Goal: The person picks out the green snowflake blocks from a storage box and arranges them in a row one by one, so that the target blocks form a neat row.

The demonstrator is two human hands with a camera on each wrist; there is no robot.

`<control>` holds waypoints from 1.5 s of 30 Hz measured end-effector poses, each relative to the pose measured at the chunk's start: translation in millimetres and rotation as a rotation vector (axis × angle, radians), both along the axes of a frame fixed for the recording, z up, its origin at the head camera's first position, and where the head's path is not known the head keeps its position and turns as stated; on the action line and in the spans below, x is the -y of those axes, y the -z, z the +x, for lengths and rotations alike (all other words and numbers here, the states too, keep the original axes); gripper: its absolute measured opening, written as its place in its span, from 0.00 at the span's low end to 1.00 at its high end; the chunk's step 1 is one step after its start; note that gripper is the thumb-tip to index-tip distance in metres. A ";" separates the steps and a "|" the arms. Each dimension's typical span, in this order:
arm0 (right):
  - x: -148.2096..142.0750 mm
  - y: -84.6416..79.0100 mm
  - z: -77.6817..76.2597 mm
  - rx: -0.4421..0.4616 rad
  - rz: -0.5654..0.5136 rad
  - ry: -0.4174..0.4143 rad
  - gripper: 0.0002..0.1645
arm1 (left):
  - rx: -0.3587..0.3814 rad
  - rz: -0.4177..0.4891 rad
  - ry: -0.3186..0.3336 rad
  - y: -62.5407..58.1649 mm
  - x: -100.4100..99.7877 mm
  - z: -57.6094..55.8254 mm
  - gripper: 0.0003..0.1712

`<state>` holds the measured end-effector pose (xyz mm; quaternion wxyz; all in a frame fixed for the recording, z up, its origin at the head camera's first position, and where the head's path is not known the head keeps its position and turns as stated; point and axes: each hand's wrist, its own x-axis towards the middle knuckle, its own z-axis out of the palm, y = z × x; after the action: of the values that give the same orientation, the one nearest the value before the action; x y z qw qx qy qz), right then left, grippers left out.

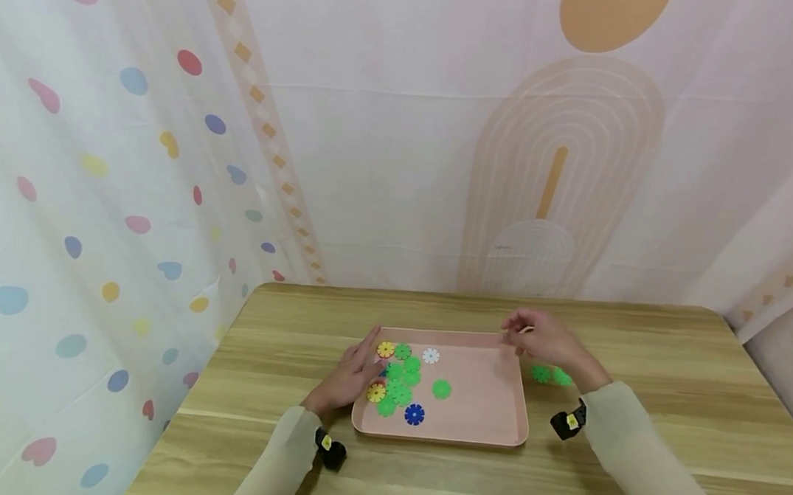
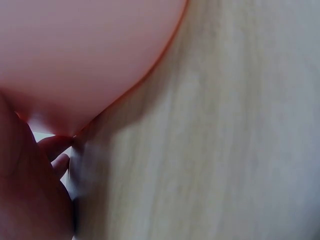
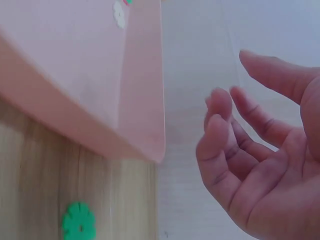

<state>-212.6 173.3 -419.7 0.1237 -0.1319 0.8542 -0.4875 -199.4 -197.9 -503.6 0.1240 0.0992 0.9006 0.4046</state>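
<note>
A shallow pink tray (image 1: pixel 479 406) lies on the table, holding several notched plastic snowflake discs. Most are green discs (image 1: pixel 441 389), bunched toward the left, among yellow discs (image 1: pixel 377 392), a white disc (image 1: pixel 430 355) and a blue disc (image 1: pixel 414 414). My left hand (image 1: pixel 346 378) holds the tray's left side, thumb over the rim and fingers along the outside. Near the back right corner of the tray hovers my right hand (image 1: pixel 545 339), its fingers loosely bent. Nothing shows between those fingers in the right wrist view.
Green discs (image 1: pixel 541 374) lie on the wooden table (image 1: pixel 287 324) to the right of the tray, below the right forearm. A patterned curtain (image 1: pixel 387 166) hangs behind the table and along its left side.
</note>
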 end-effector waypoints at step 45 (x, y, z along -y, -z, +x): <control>95.3 48.5 -8.5 0.239 0.213 -0.328 0.17 | 0.014 0.011 -0.017 1.7 0.3 2.1 0.40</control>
<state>-221.1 78.0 -468.2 0.3151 -0.1965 0.8472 -0.3800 -197.4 -198.2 -505.3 0.1263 0.0894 0.8983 0.4113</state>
